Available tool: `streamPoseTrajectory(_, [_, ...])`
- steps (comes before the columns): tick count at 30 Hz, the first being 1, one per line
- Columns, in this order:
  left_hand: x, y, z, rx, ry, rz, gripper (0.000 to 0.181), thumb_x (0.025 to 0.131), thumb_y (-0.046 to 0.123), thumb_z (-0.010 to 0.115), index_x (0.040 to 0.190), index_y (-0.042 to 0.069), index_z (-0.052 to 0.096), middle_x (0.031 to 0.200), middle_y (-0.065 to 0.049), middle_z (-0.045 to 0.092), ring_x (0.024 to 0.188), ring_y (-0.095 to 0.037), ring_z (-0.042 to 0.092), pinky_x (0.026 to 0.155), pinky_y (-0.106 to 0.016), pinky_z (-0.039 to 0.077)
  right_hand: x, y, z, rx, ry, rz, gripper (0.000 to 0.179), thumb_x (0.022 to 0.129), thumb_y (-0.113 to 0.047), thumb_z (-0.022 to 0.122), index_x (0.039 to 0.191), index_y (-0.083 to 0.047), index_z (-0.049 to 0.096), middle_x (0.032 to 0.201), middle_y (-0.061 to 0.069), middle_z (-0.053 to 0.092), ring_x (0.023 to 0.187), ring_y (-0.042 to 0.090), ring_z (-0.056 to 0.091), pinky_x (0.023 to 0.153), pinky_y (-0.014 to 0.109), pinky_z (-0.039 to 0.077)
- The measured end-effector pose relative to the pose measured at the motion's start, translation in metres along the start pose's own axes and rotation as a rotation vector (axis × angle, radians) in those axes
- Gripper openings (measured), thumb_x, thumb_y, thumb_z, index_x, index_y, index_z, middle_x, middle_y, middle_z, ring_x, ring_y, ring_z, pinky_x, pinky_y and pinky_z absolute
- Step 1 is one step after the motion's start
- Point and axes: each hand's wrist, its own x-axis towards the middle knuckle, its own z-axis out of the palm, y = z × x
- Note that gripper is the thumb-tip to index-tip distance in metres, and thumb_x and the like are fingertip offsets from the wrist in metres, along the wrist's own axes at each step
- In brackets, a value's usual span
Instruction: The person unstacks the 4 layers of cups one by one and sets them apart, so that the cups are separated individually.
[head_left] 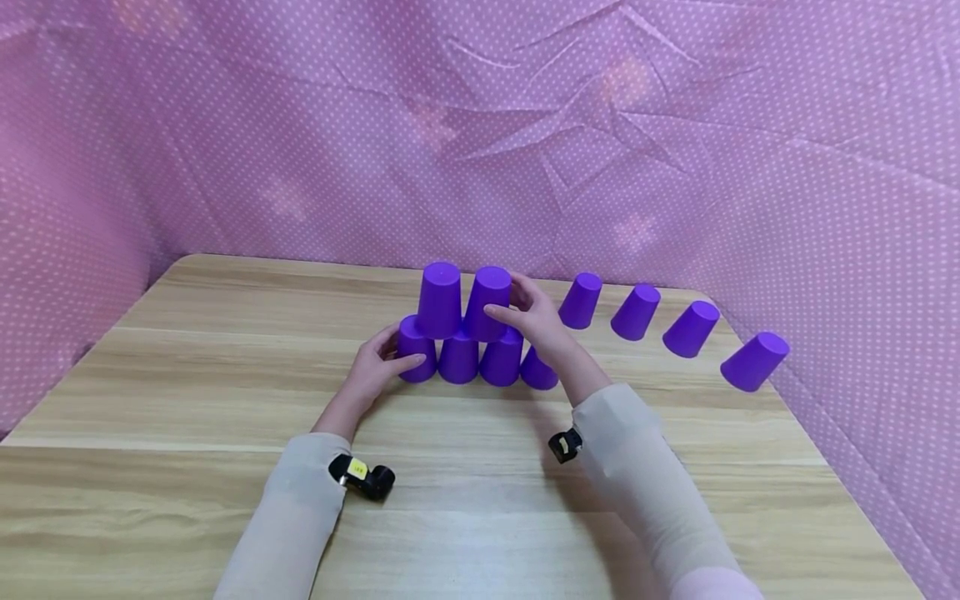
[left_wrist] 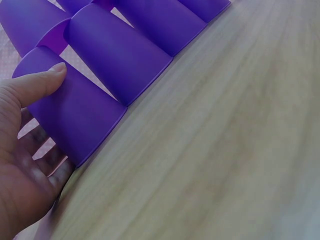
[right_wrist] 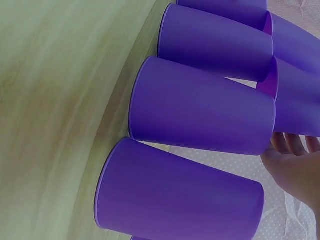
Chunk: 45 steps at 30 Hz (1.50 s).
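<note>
Upturned glossy purple cups (head_left: 459, 357), stacked

A light wooden worktop (head_left: 225, 400) with a pale, streaky grain running side to side fills the lower part of the head view; its far corners are rounded. A pink-purple cloth backdrop (head_left: 300, 125) printed with small white dots encloses it on three sides, rising behind the far edge and coming forward along both flanks. The cloth is creased, with sharp folds fanning out across the middle of the back panel (head_left: 570, 142). Soft, even light falls on the scene, leaving a few faint brighter patches on the fabric and only weak shadows on the wood.
</note>
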Motion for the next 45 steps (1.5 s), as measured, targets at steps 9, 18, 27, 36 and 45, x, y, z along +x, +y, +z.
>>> streamPoseTrajectory(9, [0.001, -0.001, 0.0, -0.001, 0.003, 0.003, 0.06, 0.076, 0.005, 0.064, 0.128, -0.001, 0.036, 0.123, -0.023, 0.041, 0.113, -0.031, 0.037, 0.096, -0.038, 0.028, 0.0, -0.001, 0.002, 0.006, 0.01, 0.002, 0.053, 0.076, -0.001, 0.062, 0.124, -0.003, 0.04, 0.111, 0.014, 0.052, 0.098, 0.02, 0.05, 0.087, 0.03, 0.039])
streamPoseTrajectory(18, [0.0, -0.001, 0.0, -0.01, -0.001, 0.005, 0.06, 0.076, 0.004, 0.064, 0.128, -0.002, 0.036, 0.123, -0.023, 0.041, 0.113, -0.032, 0.036, 0.096, -0.04, 0.028, -0.001, -0.001, 0.0, 0.003, 0.021, 0.008, 0.053, 0.076, -0.002, 0.062, 0.124, -0.004, 0.041, 0.11, 0.013, 0.052, 0.097, 0.02, 0.05, 0.087, 0.03, 0.039])
streamPoseTrajectory(27, [0.011, -0.022, -0.003, 0.001, 0.016, -0.016, 0.064, 0.074, 0.013, 0.068, 0.129, 0.004, 0.038, 0.122, -0.018, 0.043, 0.112, -0.027, 0.039, 0.096, -0.035, 0.029, -0.004, -0.014, -0.006, 0.004, 0.049, 0.026, 0.056, 0.076, -0.004, 0.062, 0.126, -0.004, 0.038, 0.113, 0.013, 0.051, 0.099, 0.021, 0.049, 0.087, 0.031, 0.038])
streamPoseTrajectory(36, [0.007, -0.013, -0.002, 0.017, 0.019, -0.019, 0.062, 0.075, 0.011, 0.067, 0.129, 0.002, 0.037, 0.122, -0.02, 0.043, 0.112, -0.029, 0.038, 0.096, -0.036, 0.029, -0.005, -0.021, -0.021, 0.003, 0.102, -0.07, 0.051, 0.076, 0.0, 0.061, 0.123, 0.001, 0.042, 0.103, 0.01, 0.054, 0.092, 0.018, 0.051, 0.085, 0.031, 0.04])
streamPoseTrajectory(45, [0.001, 0.0, 0.0, 0.01, 0.008, -0.015, 0.06, 0.076, 0.005, 0.064, 0.129, -0.002, 0.035, 0.122, -0.024, 0.041, 0.113, -0.032, 0.036, 0.096, -0.04, 0.028, -0.013, -0.026, -0.045, 0.023, 0.19, -0.087, 0.053, 0.076, 0.001, 0.06, 0.125, 0.0, 0.04, 0.097, 0.001, 0.055, 0.092, 0.017, 0.05, 0.085, 0.031, 0.039])
